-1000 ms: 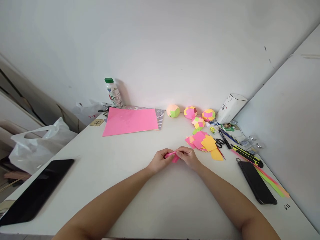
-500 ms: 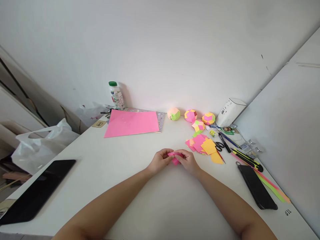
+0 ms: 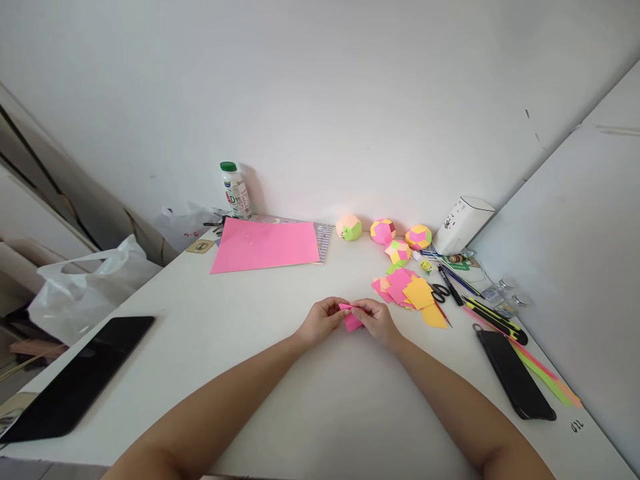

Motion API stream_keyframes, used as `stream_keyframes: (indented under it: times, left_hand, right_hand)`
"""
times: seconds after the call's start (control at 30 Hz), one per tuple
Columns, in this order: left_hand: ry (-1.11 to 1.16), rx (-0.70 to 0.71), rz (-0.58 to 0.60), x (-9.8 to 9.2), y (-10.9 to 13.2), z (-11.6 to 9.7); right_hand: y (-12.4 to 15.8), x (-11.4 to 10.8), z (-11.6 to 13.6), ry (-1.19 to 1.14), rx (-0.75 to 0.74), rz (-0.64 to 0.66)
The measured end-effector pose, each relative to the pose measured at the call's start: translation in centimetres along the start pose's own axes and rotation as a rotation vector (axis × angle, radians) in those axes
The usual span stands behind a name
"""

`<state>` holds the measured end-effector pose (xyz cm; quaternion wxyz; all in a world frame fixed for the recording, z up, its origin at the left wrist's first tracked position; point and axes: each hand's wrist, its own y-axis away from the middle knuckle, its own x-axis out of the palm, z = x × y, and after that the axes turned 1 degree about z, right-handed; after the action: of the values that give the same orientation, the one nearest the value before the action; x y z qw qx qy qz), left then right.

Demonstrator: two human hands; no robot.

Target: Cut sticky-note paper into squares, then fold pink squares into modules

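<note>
A small piece of bright pink paper point(image 3: 353, 323) is sitting pinched between the left hand point(image 3: 323, 321) and the right hand point(image 3: 376, 323). It's looking folded: a narrow strip is running along the top, its left end reaching the left fingertips, while a wider, roughly four-sided flap is hanging below the thumbs, tilting toward me. Fingers are covering much of it, so I'm not making out its whole outline, nor whether its lower edge is touching anything.
</note>
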<state>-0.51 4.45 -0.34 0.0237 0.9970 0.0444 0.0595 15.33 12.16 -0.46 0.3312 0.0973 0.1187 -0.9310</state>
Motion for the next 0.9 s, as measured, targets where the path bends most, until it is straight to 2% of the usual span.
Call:
stream_keyframes:
  times: [0.57,0.9]
  left_hand:
    - [0.003,-0.012,-0.051,0.00,0.07,-0.28]
    - [-0.009,-0.010,-0.107,0.00,0.39,-0.75]
  right_hand:
    - [-0.01,-0.13,0.68,-0.062,0.065,0.052]
    - [-0.08,-0.14,0.34,-0.191,0.136,0.076]
